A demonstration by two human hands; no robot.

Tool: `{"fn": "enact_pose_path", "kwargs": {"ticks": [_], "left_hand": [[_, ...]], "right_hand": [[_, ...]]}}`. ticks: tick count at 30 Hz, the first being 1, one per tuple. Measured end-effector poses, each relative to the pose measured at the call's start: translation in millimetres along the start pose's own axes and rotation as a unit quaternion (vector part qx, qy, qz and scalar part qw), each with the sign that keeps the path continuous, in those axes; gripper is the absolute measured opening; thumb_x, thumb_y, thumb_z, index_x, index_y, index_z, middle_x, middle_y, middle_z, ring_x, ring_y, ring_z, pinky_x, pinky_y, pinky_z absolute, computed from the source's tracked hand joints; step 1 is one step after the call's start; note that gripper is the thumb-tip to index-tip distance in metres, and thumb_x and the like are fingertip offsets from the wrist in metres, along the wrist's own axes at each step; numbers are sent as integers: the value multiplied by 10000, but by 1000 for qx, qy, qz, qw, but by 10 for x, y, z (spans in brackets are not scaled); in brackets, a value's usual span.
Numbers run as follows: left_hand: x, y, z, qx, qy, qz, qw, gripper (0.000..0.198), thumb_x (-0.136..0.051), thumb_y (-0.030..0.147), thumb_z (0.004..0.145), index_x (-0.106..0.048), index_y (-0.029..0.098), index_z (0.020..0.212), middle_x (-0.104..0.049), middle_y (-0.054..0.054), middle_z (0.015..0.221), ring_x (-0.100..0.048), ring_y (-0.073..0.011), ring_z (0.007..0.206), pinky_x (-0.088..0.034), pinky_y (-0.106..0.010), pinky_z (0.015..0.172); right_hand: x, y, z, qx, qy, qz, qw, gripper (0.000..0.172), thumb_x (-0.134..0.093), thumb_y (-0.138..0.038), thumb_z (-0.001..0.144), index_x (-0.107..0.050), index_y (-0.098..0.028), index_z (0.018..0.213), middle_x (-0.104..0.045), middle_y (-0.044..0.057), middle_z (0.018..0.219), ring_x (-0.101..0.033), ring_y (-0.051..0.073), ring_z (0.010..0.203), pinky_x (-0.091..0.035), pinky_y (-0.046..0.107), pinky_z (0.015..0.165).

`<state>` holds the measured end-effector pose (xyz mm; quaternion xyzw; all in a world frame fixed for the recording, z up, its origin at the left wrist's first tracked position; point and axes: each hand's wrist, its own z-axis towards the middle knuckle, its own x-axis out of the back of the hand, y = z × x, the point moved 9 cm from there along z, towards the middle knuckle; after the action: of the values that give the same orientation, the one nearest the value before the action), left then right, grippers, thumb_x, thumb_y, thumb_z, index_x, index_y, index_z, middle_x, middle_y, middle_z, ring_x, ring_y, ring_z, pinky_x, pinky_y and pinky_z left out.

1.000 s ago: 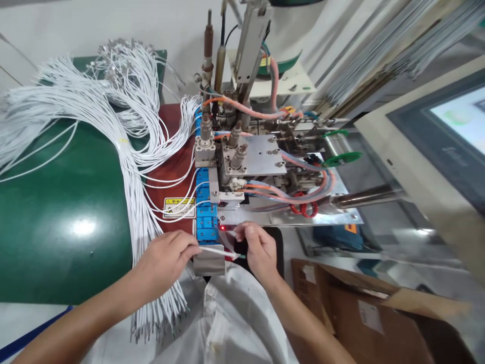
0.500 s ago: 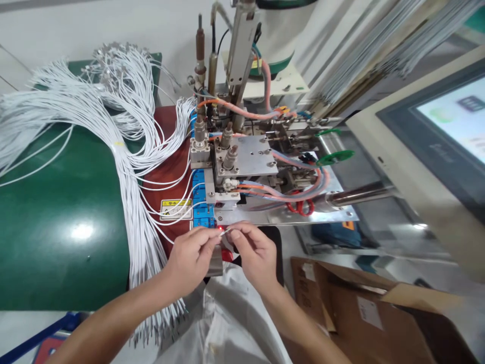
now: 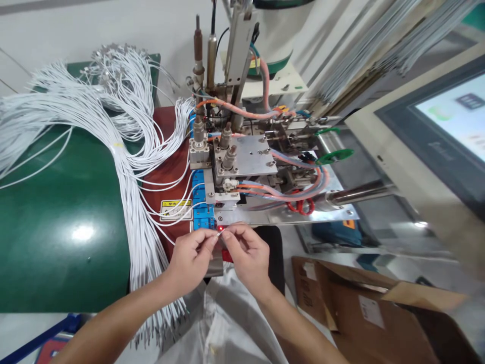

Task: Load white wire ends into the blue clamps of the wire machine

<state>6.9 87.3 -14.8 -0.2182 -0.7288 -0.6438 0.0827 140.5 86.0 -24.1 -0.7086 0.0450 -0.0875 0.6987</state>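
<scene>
Two bare hands meet at the near end of a row of blue blocks (image 3: 199, 189). The grips of the left hand (image 3: 189, 260) and the right hand (image 3: 250, 253) are both pinched on the end of a thin white cable (image 3: 219, 234), located between the hands and just beside a red light (image 3: 221, 228); the fingers cover most of this end, so its detail cannot be made out. Left, a bundle of white cables (image 3: 123, 167) crosses the green worktop (image 3: 68, 242), its left part blurred and cut off. Far right, a screen (image 3: 460, 116) is cropped, its display illegible. Near right, a cardboard box (image 3: 337, 303) shows, its right side blurred.
</scene>
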Motion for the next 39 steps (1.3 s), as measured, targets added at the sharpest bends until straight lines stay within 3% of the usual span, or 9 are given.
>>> {"fn": "enact_pose_path", "kwargs": {"ticks": [5, 12, 16, 20, 22, 25, 27, 34, 39], "left_hand": [[17, -3, -39, -13, 37, -5, 999, 206, -475, 273, 862, -638, 147, 865, -655, -14, 707, -576, -104, 614, -459, -184, 595], [22, 87, -18, -48, 20, 20, 998, 175, -493, 227, 842, -657, 165, 852, -688, -18, 786, -612, -114, 680, -475, -188, 651], [40, 191, 8, -70, -42, 89, 993, 177, -496, 182, 830, -672, 186, 845, -684, -1, 762, -602, -106, 667, -448, -190, 645], [-2, 244, 5, -73, -125, 153, 977, 213, -480, 160, 819, -667, 193, 722, -667, 15, 692, -584, -103, 620, -424, -192, 602], [34, 217, 15, -54, -97, 151, 982, 199, -484, 176, 816, -660, 190, 724, -652, 21, 656, -572, -98, 592, -424, -186, 582], [122, 118, 5, -20, 6, 106, 994, 171, -489, 222, 820, -647, 176, 774, -648, 13, 653, -572, -95, 570, -440, -179, 563], [121, 35, -22, -2, 43, 82, 996, 169, -492, 239, 819, -644, 166, 801, -652, 2, 657, -574, -94, 548, -446, -175, 533], [77, -73, -30, 20, 41, 14, 999, 185, -523, 256, 814, -658, 159, 896, -685, -25, 722, -604, -99, 538, -478, -172, 501], [60, -77, -26, 15, 33, -8, 999, 200, -518, 253, 817, -662, 162, 921, -694, -27, 751, -615, -101, 555, -493, -175, 521]], "right_hand": [[-34, 19, -28, 2, 24, 16, 1000, 101, -550, -217, 772, -549, -180, 678, -551, 3, 663, -531, 126, 595, -448, 250, 554], [-67, -183, 65, 99, -58, -48, 992, 74, -541, -178, 764, -536, -191, 691, -534, 7, 673, -526, 132, 620, -443, 259, 569], [-82, -316, 130, 123, -140, -97, 978, 93, -555, -158, 746, -539, -191, 661, -535, -6, 632, -506, 118, 576, -426, 240, 548], [-205, -355, 96, 138, -241, -139, 951, 115, -551, -145, 750, -558, -186, 643, -538, -9, 611, -496, 115, 573, -406, 232, 547], [-189, -323, 103, 118, -204, -132, 963, 139, -550, -177, 771, -565, -183, 632, -537, -8, 599, -493, 115, 564, -398, 232, 539], [-109, -184, 91, 47, -92, -78, 992, 189, -544, -238, 796, -562, -179, 618, -535, -8, 577, -492, 118, 553, -403, 238, 534], [-116, -96, 46, 18, -61, -47, 997, 190, -551, -249, 791, -567, -175, 617, -543, -4, 584, -491, 119, 554, -406, 242, 532], [-98, 99, 28, -37, -62, 23, 997, 139, -575, -284, 769, -620, -173, 698, -593, 15, 660, -529, 127, 592, -443, 254, 563], [-118, 100, 70, -59, -68, 47, 995, 117, -595, -265, 740, -605, -171, 670, -606, 8, 614, -534, 124, 553, -450, 253, 545]]}}
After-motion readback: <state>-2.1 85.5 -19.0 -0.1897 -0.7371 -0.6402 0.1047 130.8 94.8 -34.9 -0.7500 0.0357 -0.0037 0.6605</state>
